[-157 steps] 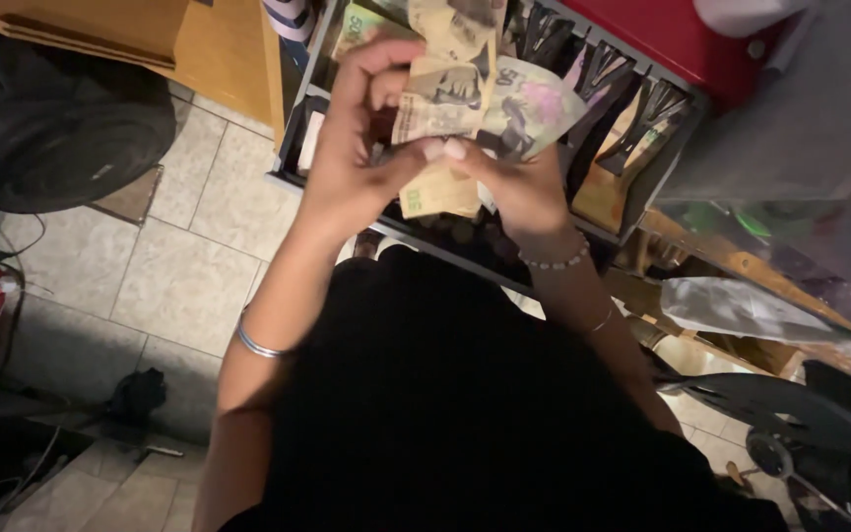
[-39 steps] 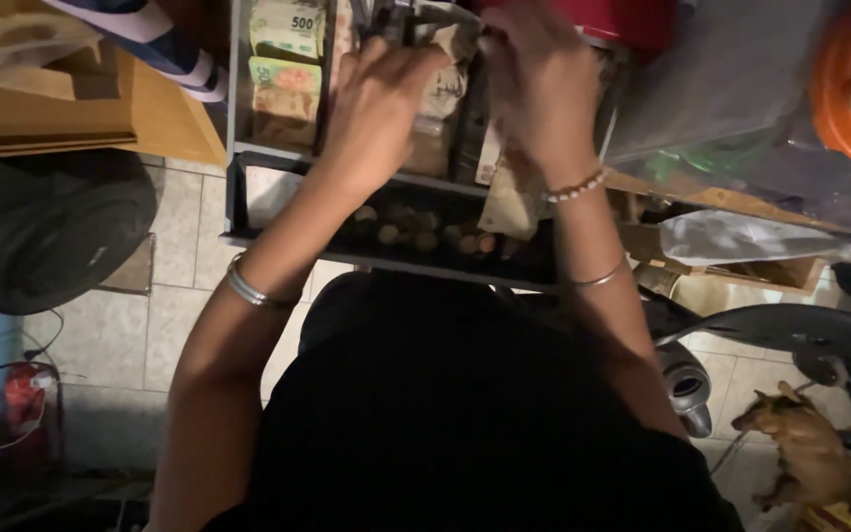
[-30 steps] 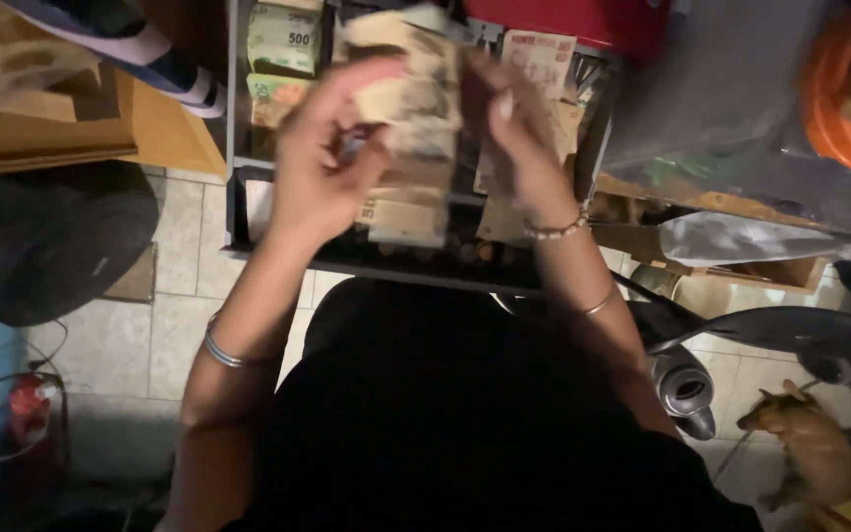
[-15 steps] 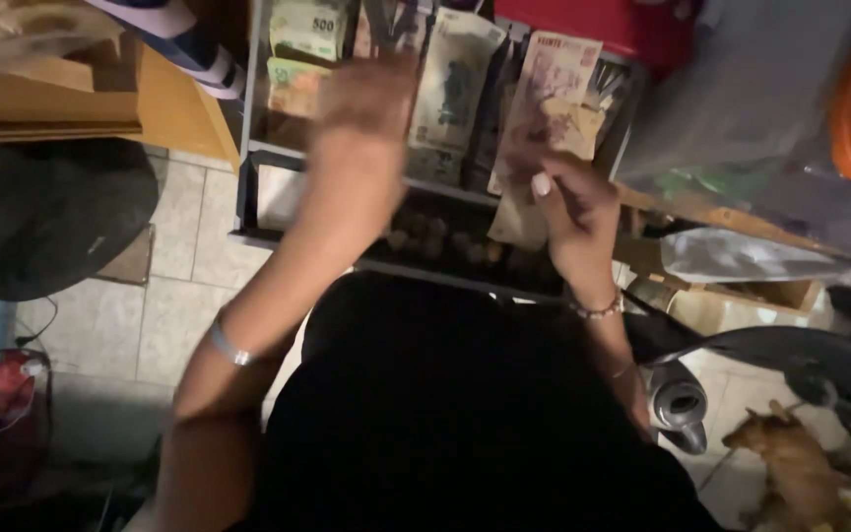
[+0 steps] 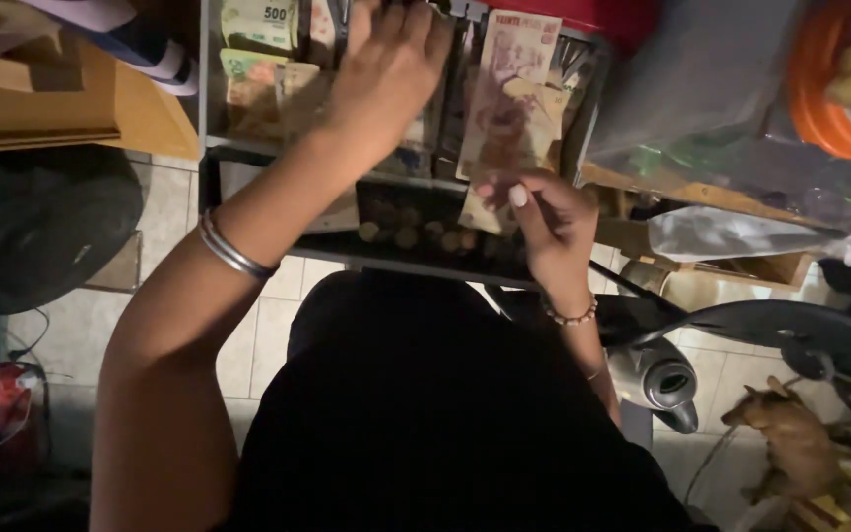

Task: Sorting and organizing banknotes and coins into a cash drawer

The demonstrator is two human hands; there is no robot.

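Observation:
An open cash drawer (image 5: 211, 108) lies ahead of me, with banknotes in its upper slots and coins (image 5: 416, 236) in a dark tray nearer me. My left hand (image 5: 386, 69), a metal bangle on its wrist, lies palm down on the notes in a middle slot with the fingers stretched out. My right hand (image 5: 544, 217), wearing a bead bracelet, pinches the lower end of a few pinkish banknotes (image 5: 509, 99) and holds them upright over the drawer's right side.
A wooden board (image 5: 41, 99) and a dark round object (image 5: 41, 227) lie at the left, and a red canister (image 5: 12, 404) stands on the tiled floor. A metal kettle (image 5: 667, 379) and a small brown animal (image 5: 790, 443) are at the lower right. A plastic bag (image 5: 741, 232) is at the right.
The thick stack that both hands held over the drawer is gone from my left hand, which has reached into the note slots. My right hand keeps a few notes, slightly lower.

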